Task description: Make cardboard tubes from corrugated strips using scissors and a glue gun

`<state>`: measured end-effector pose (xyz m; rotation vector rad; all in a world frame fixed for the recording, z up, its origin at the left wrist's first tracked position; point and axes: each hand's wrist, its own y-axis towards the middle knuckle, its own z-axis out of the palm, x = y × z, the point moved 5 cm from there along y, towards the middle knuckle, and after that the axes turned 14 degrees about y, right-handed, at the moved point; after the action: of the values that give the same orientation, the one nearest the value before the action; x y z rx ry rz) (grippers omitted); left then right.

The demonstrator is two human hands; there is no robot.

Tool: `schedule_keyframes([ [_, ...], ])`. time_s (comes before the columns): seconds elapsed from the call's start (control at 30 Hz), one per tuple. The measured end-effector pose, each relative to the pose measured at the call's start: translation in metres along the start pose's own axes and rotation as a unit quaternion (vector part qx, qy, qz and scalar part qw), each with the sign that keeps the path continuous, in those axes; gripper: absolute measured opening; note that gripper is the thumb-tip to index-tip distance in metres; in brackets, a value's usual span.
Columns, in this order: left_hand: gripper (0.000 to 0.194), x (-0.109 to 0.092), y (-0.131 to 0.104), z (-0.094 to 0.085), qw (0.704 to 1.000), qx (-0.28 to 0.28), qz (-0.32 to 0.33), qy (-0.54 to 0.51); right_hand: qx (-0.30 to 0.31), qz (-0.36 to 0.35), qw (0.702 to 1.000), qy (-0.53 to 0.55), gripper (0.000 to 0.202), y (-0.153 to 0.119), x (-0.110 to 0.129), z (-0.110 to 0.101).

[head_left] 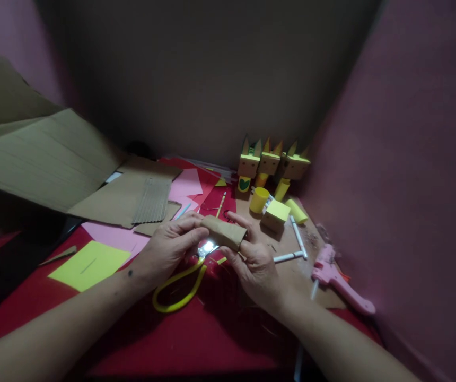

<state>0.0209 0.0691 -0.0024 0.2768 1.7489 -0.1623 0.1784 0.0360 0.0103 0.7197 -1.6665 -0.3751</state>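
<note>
It's dim in here; the back wall point(212, 79) is murky, glare whitens the scissors point(208, 247), shadow darkens the desk point(148, 345).

the left hand point(178, 239) and the right hand point(260, 261) are both bare, and so are the left forearm point(72, 323) and the right forearm point(335, 331), all the way out to where the picture cuts them off. each forearm is broad toward the bottom of the view and tapers smoothly to a narrower wrist. near the left wrist sits one small, round, dark spot point(130, 273), its edge fairly crisp, with a fainter, smaller fleck point(117, 294) a little further up the arm. the left thumb point(194, 239) has a blunt, rounded tip. the fingers look slender, though dim light and blur hide the finer detail of nails and knuckles.
</note>
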Motion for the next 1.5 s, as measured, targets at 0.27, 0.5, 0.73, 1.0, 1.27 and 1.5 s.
schedule_keyframes([
  [0.27,0.022,0.012,0.006,0.011,0.983,0.048,-0.051,-0.170,-0.004,-0.009,0.999,-0.043,0.014,0.001,0.004,0.000],
  [0.5,0.016,0.021,0.010,0.012,0.958,0.069,-0.110,-0.255,0.002,-0.059,0.997,-0.044,0.005,-0.002,0.011,0.002],
  [0.73,0.014,0.024,0.010,0.010,0.949,0.075,-0.131,-0.277,-0.040,-0.093,0.993,-0.057,0.022,-0.002,0.014,-0.003],
  [1.0,0.015,0.024,0.009,0.013,0.947,0.065,-0.135,-0.285,-0.064,-0.082,0.990,-0.092,0.006,-0.001,0.017,0.000],
  [1.27,0.019,0.020,0.009,0.010,0.955,0.036,-0.118,-0.269,-0.044,-0.066,0.995,-0.062,0.007,0.000,0.012,0.002],
  [1.5,0.024,0.019,0.011,0.008,0.969,0.015,-0.080,-0.231,-0.061,-0.005,0.998,-0.032,0.015,0.003,0.007,0.000],
])
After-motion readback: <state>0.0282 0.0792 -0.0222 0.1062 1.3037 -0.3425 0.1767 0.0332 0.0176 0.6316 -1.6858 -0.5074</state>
